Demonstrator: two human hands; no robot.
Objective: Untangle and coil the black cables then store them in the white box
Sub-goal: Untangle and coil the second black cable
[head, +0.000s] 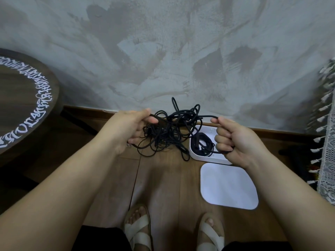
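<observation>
Both hands are curled on the tangle of black cables [170, 131] over the wooden floor [163, 187]: the left hand [130, 127] pinches a strand at the tangle's 9 o'clock, the right hand [235, 140] grips one at 3 o'clock. At the tangle's 4 o'clock the white box [204, 159] holds a coiled cable [205, 144]; its lid [229, 185] lies at the box's 6 o'clock

one head-worn view, facing steeply down, near the floor [163, 178].

L hand [129, 128], R hand [237, 140]: cable tangle [171, 131]
</observation>
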